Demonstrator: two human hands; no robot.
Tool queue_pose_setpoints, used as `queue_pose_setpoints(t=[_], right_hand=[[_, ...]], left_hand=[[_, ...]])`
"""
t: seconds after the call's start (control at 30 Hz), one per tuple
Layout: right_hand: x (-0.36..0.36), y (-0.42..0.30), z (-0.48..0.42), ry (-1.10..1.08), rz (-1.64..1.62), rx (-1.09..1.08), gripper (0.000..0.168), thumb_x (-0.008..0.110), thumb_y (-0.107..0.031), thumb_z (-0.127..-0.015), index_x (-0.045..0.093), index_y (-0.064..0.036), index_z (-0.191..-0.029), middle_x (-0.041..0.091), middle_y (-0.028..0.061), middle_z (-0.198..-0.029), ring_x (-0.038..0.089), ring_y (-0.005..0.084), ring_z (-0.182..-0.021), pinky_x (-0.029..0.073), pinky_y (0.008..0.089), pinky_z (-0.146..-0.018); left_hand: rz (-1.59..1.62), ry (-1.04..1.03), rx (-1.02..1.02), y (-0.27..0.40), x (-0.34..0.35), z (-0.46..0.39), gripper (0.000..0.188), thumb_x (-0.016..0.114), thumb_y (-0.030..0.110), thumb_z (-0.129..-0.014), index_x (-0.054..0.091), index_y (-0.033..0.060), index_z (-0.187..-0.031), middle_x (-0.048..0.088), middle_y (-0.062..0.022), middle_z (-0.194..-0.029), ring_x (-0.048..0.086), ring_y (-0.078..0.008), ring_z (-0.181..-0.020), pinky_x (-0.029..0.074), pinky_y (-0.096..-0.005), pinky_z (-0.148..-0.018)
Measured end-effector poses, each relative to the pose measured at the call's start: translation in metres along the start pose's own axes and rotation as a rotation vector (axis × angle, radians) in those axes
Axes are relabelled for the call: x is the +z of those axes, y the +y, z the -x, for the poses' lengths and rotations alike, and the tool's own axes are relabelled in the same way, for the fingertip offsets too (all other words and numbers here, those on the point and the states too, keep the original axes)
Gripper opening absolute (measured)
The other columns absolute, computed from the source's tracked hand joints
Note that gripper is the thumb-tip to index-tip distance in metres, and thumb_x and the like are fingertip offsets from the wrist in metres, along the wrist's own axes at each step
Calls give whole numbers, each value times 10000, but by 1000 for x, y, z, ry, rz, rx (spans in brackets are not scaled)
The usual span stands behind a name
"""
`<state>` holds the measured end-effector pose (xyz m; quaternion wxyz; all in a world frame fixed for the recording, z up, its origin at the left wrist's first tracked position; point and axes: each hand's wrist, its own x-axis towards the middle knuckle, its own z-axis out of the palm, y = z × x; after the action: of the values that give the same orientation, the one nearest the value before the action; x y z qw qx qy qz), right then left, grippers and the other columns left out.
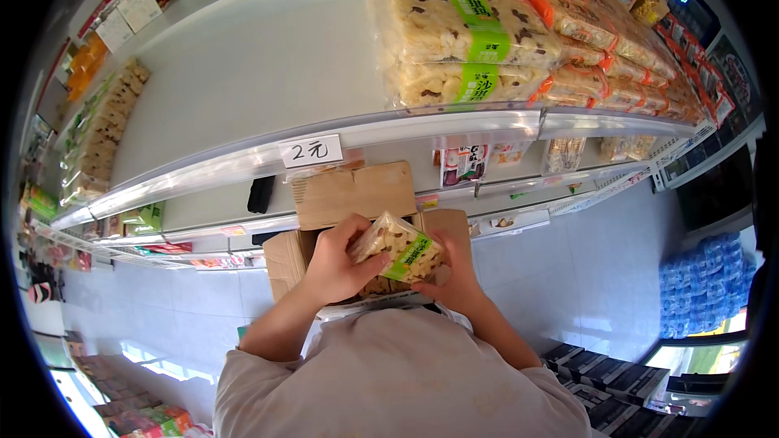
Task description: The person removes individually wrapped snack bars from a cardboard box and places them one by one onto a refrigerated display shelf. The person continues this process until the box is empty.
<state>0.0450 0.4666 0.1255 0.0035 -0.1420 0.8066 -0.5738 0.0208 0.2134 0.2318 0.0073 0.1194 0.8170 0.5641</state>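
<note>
Between my two hands is a clear-wrapped block of sachima, a puffed sweet with dark raisins and a green label band. My left hand grips its left end, thumb on top. At the right end, the fingers and thumb of my right hand are around its edge. Just below the block is an open cardboard box with its flaps spread. More sachima blocks lie inside the box, mostly hidden by my hands and the held block.
Ahead is a white shelf with a handwritten price card on its front edge. Stacked green-banded sachima packs and orange-banded packs stand at its right, a row of sachima at its left. Shrink-wrapped bottles stand right.
</note>
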Motion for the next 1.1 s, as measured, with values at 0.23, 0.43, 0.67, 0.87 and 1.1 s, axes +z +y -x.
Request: queue_pose_setpoints(t=[0.23, 0.43, 0.67, 0.87, 1.1], right_hand=[[-21, -51, -12, 248, 231, -553, 965, 1013, -239, -627, 544, -67, -1453, 452, 244, -1461, 560, 398, -1287, 557, 457, -968], [-86, -138, -56, 292, 321, -913, 772, 995, -401, -645, 716, -71, -1285, 548, 237, -1381, 606, 364, -1219, 550, 463, -963], [-174, -269, -162, 210, 866, -909, 604, 909, -354, -743, 741, -143, -1283, 640, 164, -1357, 615, 345, -1235, 517, 461, -1015], [-197, -342, -244, -33, 1028, -596, 493, 782, -304, -894, 662, -35, -1289, 727, 185, -1138, 708, 321, -1026, 550, 412, -905], [-212, -313, -297, -176, 1144, -399, 653, 815, -376, -877, 610, -41, -1399, 641, 215, -1357, 642, 333, -1204, 522, 417, -998]], left_hand=[[595, 46, 141, 19, -5, 26, 668, 674, 27, -945, 346, -54, -1522, 685, -216, -1241, 661, -211, -1141, 508, -326, -971], [269, 78, 604, 62, -39, 10, 819, 774, 79, -892, 338, -193, -1530, 599, -288, -1429, 600, -322, -1333, 471, -430, -1106], [-23, 373, 674, 127, -74, -93, 625, 786, 159, -920, 540, -102, -1432, 755, -210, -1145, 723, -241, -1091, 585, -331, -857], [-348, 558, 646, 156, -105, -197, 464, 780, 207, -949, 663, -69, -1302, 763, -188, -1144, 715, -174, -1028, 567, -313, -877], [-175, 393, 495, 146, -100, -224, 354, 755, 181, -908, 716, -33, -1187, 780, -172, -1075, 752, -234, -980, 587, -334, -835]])
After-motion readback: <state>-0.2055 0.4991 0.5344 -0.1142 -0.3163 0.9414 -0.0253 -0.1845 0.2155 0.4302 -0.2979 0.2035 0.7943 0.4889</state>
